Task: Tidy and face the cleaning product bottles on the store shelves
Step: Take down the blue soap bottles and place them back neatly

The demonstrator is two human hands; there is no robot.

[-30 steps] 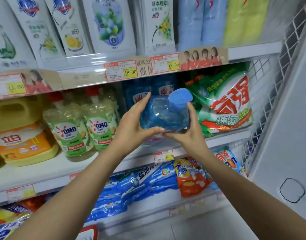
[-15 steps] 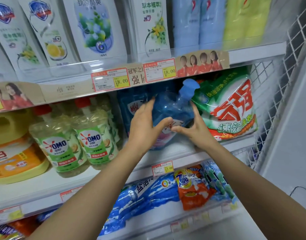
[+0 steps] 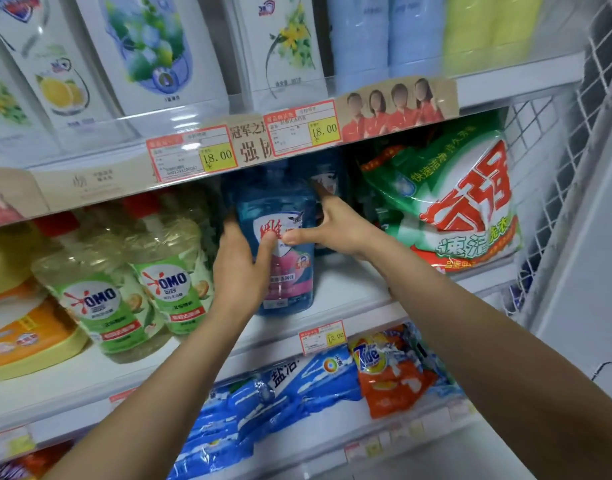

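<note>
Firmly, the left hand (image 3: 240, 268) and right hand (image 3: 327, 225) clasped the blue bottle (image 3: 280, 237), upright on the middle shelf (image 3: 349, 289). OMO bottles (image 3: 172, 271) stood at nine o'clock, a green bag (image 3: 446, 199) at three. Squaring its label forward before letting go seemed wise.

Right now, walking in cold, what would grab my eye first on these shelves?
Two bare hands meet at the middle shelf: the left hand and right hand both grip an upright blue bottle, label facing out. To its right leans a big green detergent bag with red lettering; to its left stand two pale OMO bottles. Yellow 18.00 price tags hang on the shelf edge above.
</note>
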